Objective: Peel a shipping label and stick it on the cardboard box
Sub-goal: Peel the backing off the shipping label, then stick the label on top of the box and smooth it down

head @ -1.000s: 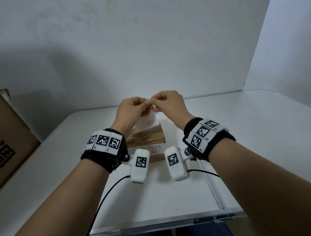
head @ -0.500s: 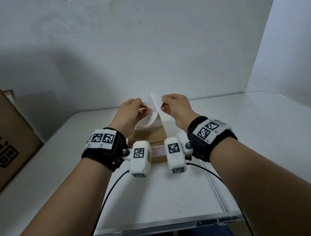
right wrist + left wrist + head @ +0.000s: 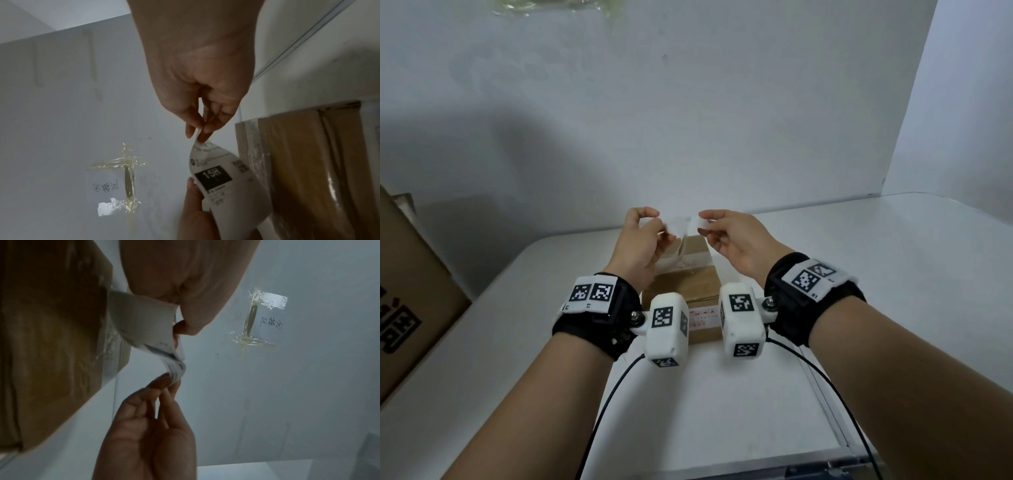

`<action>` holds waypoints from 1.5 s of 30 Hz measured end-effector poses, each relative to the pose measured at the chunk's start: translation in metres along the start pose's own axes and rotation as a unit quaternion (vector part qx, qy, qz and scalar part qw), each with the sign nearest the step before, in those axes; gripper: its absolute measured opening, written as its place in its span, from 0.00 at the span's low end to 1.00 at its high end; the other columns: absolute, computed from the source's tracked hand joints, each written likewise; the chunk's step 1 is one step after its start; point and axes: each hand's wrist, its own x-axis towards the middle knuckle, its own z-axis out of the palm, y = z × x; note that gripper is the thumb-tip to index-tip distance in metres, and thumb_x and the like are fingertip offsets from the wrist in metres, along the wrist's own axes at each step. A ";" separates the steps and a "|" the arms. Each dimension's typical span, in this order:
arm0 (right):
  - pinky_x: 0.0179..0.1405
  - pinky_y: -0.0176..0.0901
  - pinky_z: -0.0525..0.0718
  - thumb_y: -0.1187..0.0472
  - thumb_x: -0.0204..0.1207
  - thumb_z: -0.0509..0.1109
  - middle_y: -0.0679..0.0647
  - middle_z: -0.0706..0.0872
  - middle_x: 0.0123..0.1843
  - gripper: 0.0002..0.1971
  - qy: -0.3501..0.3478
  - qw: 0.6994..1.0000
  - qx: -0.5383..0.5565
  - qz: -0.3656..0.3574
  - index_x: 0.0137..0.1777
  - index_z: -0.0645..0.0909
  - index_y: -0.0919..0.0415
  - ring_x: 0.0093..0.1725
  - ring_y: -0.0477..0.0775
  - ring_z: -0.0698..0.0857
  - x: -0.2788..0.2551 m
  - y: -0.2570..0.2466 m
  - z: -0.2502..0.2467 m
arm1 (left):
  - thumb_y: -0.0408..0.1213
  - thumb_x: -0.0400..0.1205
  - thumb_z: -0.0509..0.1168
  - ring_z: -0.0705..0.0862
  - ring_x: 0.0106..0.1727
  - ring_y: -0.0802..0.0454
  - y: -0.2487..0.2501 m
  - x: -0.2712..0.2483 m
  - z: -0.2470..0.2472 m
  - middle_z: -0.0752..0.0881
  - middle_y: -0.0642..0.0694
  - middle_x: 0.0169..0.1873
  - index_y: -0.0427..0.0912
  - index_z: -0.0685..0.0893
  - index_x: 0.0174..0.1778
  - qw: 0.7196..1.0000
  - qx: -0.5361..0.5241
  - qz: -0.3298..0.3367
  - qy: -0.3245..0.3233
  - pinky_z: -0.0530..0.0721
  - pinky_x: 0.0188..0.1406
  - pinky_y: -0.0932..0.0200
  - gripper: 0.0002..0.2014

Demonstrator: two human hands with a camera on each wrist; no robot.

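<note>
Both hands are raised above a small brown cardboard box (image 3: 688,284) that lies on the white table (image 3: 893,274). Between them hangs a white shipping label (image 3: 681,228), blurred in the head view. In the right wrist view my right hand (image 3: 198,136) pinches the top corner of the printed label (image 3: 213,177), which shows a black "15H" block and curls down beside the box (image 3: 308,162). My left hand (image 3: 176,327) pinches the plain white backing sheet (image 3: 144,324). The printed corner (image 3: 174,365) curls away from the backing to my right hand (image 3: 168,382). How far the two layers have come apart stays unclear.
A large brown carton (image 3: 410,291) with black print stands at the table's left edge. The white wall is close behind the box, with yellowed tape and handwriting (image 3: 257,321) on it. A metal rail (image 3: 825,411) runs along the table at the near right. Black cables (image 3: 602,411) hang from both wrists.
The hands met at one corner a second ago, then drew apart with the white sheet opening between them. Now they stand a little wider apart and the label curls between them.
</note>
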 end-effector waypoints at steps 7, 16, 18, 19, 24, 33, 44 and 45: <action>0.41 0.34 0.84 0.76 0.80 0.64 0.55 0.81 0.41 0.10 0.021 1.000 0.002 -0.012 0.45 0.82 0.62 0.37 0.47 0.80 -0.001 -0.002 0.000 | 0.36 0.80 0.69 0.81 0.32 0.55 -0.001 0.012 -0.003 0.84 0.47 0.35 0.39 0.81 0.51 0.998 0.065 0.021 0.001 0.84 0.40 0.62 0.07; 0.45 0.36 0.85 0.78 0.79 0.58 0.53 0.78 0.45 0.23 0.021 0.982 -0.188 0.002 0.70 0.80 0.63 0.36 0.46 0.78 -0.007 -0.001 0.001 | 0.27 0.73 0.69 0.83 0.56 0.42 -0.008 0.024 -0.026 0.68 0.41 0.71 0.47 0.72 0.59 0.989 0.104 0.054 0.085 0.85 0.29 0.62 0.22; 0.43 0.35 0.86 0.78 0.79 0.56 0.55 0.81 0.51 0.24 0.046 0.971 -0.232 -0.010 0.72 0.78 0.63 0.35 0.47 0.80 -0.007 0.001 0.003 | 0.24 0.75 0.70 0.80 0.62 0.41 -0.010 0.024 -0.030 0.63 0.44 0.71 0.46 0.71 0.61 0.989 0.104 0.064 0.083 0.88 0.32 0.63 0.23; 0.41 0.35 0.85 0.78 0.79 0.55 0.57 0.81 0.56 0.25 0.058 0.966 -0.253 -0.020 0.72 0.78 0.62 0.34 0.47 0.81 -0.006 0.003 0.004 | 0.22 0.74 0.70 0.79 0.64 0.40 -0.011 0.024 -0.032 0.62 0.44 0.71 0.45 0.71 0.62 0.989 0.103 0.070 0.082 0.89 0.32 0.63 0.25; 0.43 0.35 0.86 0.79 0.79 0.53 0.54 0.76 0.59 0.26 0.073 0.964 -0.254 -0.034 0.74 0.77 0.62 0.35 0.47 0.83 -0.001 0.011 0.006 | 0.16 0.73 0.69 0.76 0.67 0.39 -0.019 0.031 -0.044 0.61 0.45 0.71 0.43 0.72 0.67 0.983 0.111 0.102 0.108 0.88 0.32 0.67 0.30; 0.41 0.35 0.85 0.80 0.79 0.54 0.57 0.76 0.71 0.27 0.114 0.966 -0.228 -0.053 0.74 0.77 0.62 0.33 0.46 0.82 0.004 0.014 0.009 | 0.14 0.72 0.65 0.71 0.60 0.48 -0.024 0.047 -0.092 0.61 0.43 0.74 0.41 0.71 0.72 0.947 0.166 0.142 0.234 0.88 0.49 0.62 0.33; 0.40 0.33 0.85 0.79 0.79 0.55 0.58 0.76 0.74 0.27 0.101 0.956 -0.268 -0.068 0.76 0.75 0.62 0.34 0.45 0.82 0.004 0.014 0.017 | 0.25 0.75 0.59 0.75 0.70 0.36 -0.024 0.046 -0.107 0.55 0.44 0.82 0.49 0.75 0.71 0.885 0.423 0.071 0.179 0.73 0.70 0.44 0.27; 0.39 0.32 0.85 0.79 0.79 0.55 0.58 0.76 0.73 0.27 0.100 0.956 -0.268 -0.067 0.76 0.75 0.62 0.34 0.45 0.82 0.005 0.013 0.017 | 0.25 0.75 0.59 0.76 0.69 0.39 -0.017 0.043 -0.100 0.59 0.44 0.80 0.48 0.76 0.69 0.879 0.418 0.133 0.186 0.73 0.71 0.45 0.26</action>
